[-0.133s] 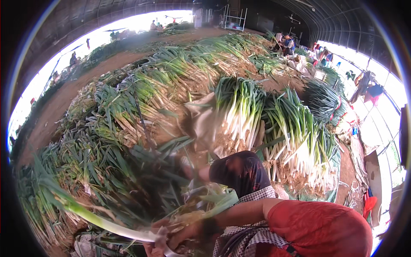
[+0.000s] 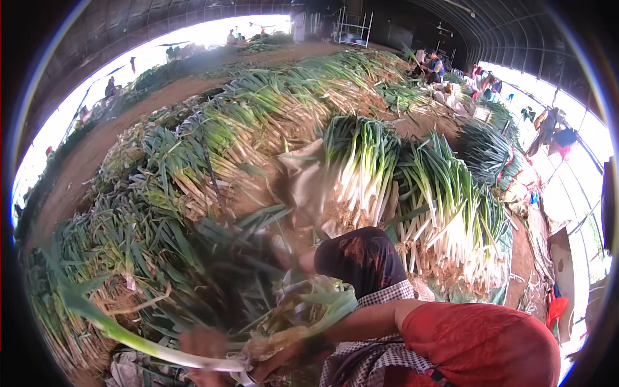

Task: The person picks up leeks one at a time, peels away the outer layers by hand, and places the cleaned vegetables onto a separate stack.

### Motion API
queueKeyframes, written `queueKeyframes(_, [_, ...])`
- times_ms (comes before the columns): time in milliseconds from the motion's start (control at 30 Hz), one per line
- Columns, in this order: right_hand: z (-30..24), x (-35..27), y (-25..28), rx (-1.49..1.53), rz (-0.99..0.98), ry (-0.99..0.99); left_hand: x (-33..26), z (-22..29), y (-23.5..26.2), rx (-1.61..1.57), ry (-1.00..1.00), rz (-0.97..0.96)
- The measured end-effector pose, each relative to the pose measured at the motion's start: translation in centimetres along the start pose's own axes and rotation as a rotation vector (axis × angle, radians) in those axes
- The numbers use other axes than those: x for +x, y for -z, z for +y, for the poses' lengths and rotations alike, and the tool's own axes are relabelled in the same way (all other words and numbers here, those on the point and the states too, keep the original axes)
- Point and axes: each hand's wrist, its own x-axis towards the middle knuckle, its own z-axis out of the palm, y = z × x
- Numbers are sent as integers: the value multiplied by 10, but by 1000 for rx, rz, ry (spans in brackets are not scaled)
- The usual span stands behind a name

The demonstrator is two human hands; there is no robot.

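Observation:
A long green onion (image 2: 161,352) slants across the lower left, its leafy top toward the far left and its white end at my right hand (image 2: 272,365). That hand is closed around the white end, with the fingers partly hidden. Pale, dry-looking peeled leaves (image 2: 293,326) lie over the hand and wrist. My left hand (image 2: 205,351) is a smear of motion beside the white part of the stalk. Its fingers cannot be made out, nor whether it touches the stalk.
Heaped untrimmed green onions (image 2: 129,251) spread along the left. Cleaner bundles with white stalks (image 2: 451,226) lie at the right, beyond my bent knee (image 2: 364,258). A beige cloth (image 2: 306,177) lies between the heaps. Other people (image 2: 433,68) are far off.
My left hand has moved left and slightly up, away from my right hand at the white end. The onion has shifted slightly, while my right arm stays nearly in place.

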Motion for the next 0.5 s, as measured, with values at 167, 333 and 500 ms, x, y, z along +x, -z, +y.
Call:
queueKeyframes(167, [45, 20, 6, -205, -17, -19, -4, -37, 90, 394, -98, 238])
queueKeyframes(333, [46, 50, 6, -167, 0, 257, 0, -37, 70, 602, -182, 331])
queueKeyframes(500, [66, 66, 3, -242, 273, 184, 9, -46, 75, -94, -137, 131])
